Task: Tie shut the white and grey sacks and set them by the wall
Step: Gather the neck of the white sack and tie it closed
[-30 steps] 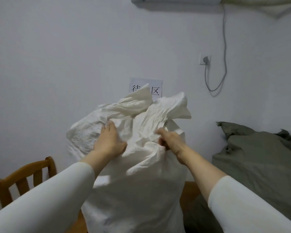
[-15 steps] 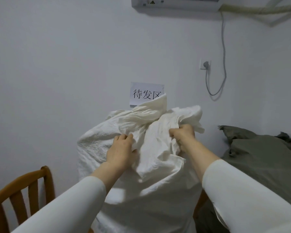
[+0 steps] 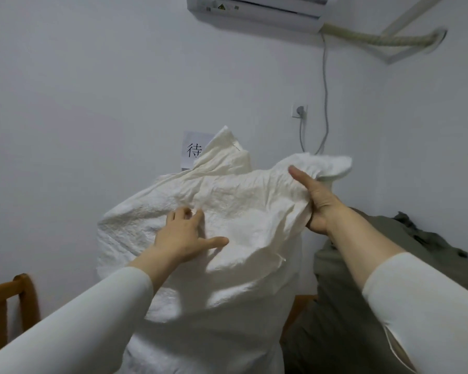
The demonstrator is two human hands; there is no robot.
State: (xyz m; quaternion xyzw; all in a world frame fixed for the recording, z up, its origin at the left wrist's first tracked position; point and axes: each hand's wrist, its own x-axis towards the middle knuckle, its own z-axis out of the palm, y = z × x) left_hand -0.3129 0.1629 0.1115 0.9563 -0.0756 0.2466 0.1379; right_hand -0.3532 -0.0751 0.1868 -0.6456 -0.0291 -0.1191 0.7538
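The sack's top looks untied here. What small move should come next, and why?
Probably the left hand, lying flat on the white sack, should take the upright corner: the right hand grips the other corner, and no knot shows.

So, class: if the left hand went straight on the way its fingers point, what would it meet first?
The left hand rests on the white sack; its fingers point up and away, so it would likely meet the sack's raised flap first, then the paper sign on the wall. Depth is unclear.
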